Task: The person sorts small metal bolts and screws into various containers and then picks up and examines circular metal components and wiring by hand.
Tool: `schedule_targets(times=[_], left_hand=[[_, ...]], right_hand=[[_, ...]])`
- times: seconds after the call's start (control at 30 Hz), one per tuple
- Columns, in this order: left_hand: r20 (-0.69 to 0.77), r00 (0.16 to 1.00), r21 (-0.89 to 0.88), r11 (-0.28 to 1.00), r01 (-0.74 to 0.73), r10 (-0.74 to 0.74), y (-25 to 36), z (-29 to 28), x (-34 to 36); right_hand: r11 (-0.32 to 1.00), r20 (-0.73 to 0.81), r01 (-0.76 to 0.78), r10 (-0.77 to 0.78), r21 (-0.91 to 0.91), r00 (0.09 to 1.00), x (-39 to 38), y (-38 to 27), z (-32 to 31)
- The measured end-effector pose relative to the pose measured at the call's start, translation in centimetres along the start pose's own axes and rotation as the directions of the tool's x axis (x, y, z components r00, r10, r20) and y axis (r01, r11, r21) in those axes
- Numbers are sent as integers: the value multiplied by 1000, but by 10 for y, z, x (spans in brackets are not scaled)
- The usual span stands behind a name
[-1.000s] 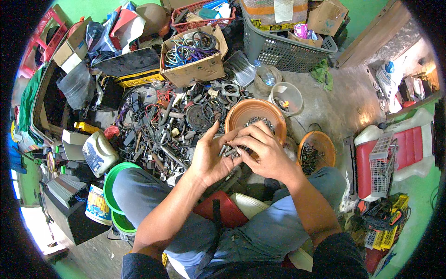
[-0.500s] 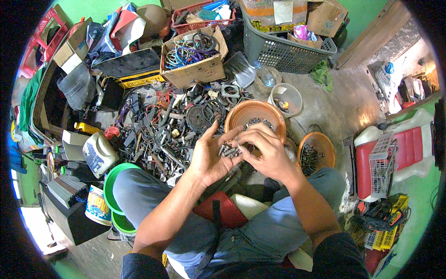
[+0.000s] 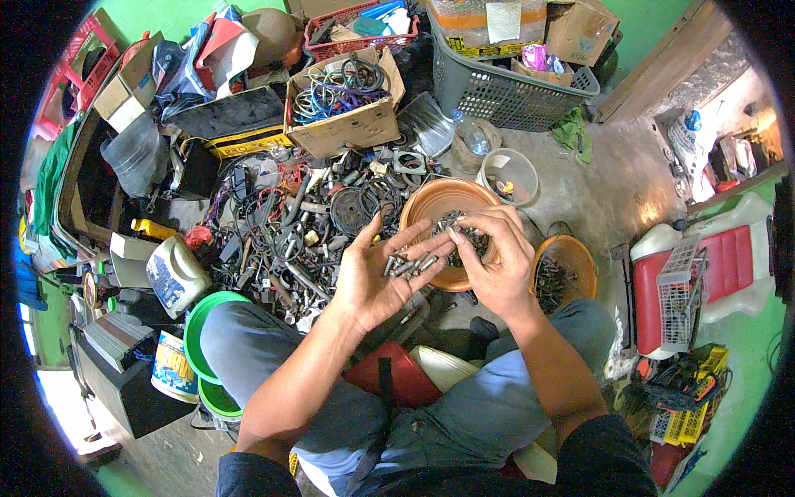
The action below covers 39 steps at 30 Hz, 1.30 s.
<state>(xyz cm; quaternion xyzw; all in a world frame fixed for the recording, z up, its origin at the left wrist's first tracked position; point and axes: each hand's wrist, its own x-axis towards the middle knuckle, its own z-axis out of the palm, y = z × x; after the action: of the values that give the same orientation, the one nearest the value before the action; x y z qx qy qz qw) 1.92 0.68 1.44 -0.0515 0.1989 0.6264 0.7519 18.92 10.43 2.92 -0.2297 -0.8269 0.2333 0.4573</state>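
Left hand (image 3: 369, 282): open, palm up, supporting several short, grey, cylindrical metal fasteners (image 3: 408, 267).
Fasteners: lie loose across palm and fingers. Right hand (image 3: 502, 258): hovers just beside the left, overlapping in view a round orange-brown plastic basin (image 3: 420, 209); holds thumb and index finger close together; cannot tell whether gripping a fastener. Basin: contains small metal parts (image 3: 448, 220). Right of basin: round orange bowl (image 3: 585, 262) with dark metal parts (image 3: 550, 283). Beyond basin, near its rim: translucent round plastic tub (image 3: 530, 177). Left of basin: wide heap of mixed dark and metallic scrap (image 3: 310, 228), before an open brown cardboard box (image 3: 348, 132) of coiled cables (image 3: 335, 93).
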Motion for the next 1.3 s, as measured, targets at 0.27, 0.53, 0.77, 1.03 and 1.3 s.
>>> schedule_targets(times=[0.27, 0.53, 0.77, 1.03, 1.3], left_hand=[[6, 999, -45, 998, -41, 41, 1, 2, 0], [46, 997, -98, 993, -61, 66, 0, -3, 1], [16, 995, -74, 993, -94, 95, 0, -2, 0], [133, 988, -8, 997, -77, 77, 1, -14, 2], [132, 989, -65, 996, -57, 65, 0, -13, 2]], right_hand=[[994, -35, 76, -79, -80, 996, 5, 3, -5], [983, -36, -17, 10, -184, 999, 5, 7, -6], [993, 149, 77, -63, -88, 987, -2, 2, 0], [991, 289, 126, -110, -38, 951, -15, -13, 16], [997, 283, 80, -79, 11, 956, -13, -14, 16]])
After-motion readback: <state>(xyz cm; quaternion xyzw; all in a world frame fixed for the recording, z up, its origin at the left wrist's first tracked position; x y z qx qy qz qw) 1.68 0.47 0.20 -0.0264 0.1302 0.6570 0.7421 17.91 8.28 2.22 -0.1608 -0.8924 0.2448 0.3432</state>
